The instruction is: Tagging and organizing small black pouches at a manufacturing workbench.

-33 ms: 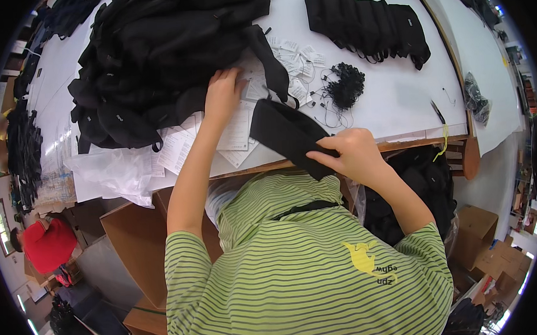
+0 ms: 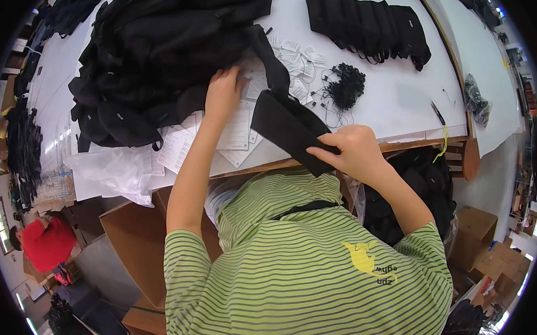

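My right hand (image 2: 355, 152) pinches the near end of a black fabric band (image 2: 288, 131), wide and flat like a headband, held slantwise over the table's front edge. Its far end reaches up beside a black strip of cloth hanging off the pile. My left hand (image 2: 223, 94) rests at the right edge of a big heap of black fabric pieces (image 2: 168, 58), thumb apart from the fingers; some of its fingertips are hard to make out. Under and beside it lie printed white paper sheets (image 2: 237, 130). Small white tags (image 2: 296, 52) are scattered just beyond.
A tangle of black tag strings (image 2: 346, 85) lies right of the tags. Black bands stand in a row (image 2: 370, 25) at the far right. Thread snips (image 2: 438, 113) with a yellow cord lie near the right edge. A clear plastic bag (image 2: 113, 174) overhangs the front. A person in red (image 2: 49, 243) is at left.
The black band in my right hand has shifted slightly up, and its flat side shows more. My left hand has stayed where it was.
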`<state>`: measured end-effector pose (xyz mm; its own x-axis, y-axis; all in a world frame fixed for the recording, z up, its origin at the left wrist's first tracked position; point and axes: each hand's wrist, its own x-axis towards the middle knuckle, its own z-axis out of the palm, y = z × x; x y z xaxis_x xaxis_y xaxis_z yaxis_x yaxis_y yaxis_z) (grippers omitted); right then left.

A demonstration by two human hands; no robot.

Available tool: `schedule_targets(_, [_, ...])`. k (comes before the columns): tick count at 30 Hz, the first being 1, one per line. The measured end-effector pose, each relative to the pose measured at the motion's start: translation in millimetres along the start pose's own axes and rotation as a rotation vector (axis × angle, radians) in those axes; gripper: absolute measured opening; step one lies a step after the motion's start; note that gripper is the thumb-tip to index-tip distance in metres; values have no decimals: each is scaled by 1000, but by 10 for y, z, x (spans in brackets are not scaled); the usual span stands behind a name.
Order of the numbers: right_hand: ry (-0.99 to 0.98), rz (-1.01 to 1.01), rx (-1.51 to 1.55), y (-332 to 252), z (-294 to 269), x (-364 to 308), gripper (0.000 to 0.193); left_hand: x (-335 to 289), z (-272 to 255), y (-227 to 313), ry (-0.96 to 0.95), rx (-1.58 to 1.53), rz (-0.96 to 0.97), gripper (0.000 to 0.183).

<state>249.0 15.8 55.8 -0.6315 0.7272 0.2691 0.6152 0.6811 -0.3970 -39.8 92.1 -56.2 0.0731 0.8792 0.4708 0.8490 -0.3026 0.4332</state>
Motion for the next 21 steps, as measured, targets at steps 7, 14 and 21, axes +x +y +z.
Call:
schedule_targets(7, [109,-87,-34,0,-87,209,21,-88,-504,749,313,-458,-274,15])
schedule_targets(14, [36,-192,-9,-66,28,282,19,-189,-944,1155,-6,-279,205,9])
schedule_targets(21, [199,-211,-19,-191,36,426,20,-657,-597,1123,367,-1347,-597,56])
